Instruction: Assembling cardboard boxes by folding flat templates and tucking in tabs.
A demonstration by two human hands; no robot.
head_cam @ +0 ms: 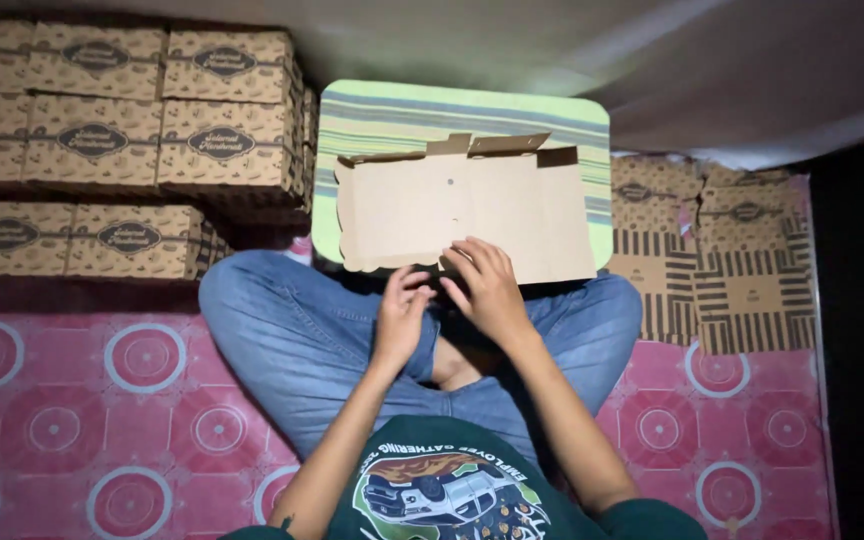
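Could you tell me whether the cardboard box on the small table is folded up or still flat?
Mostly flat: the cardboard box lies spread on the striped table, with only its far flaps raised.
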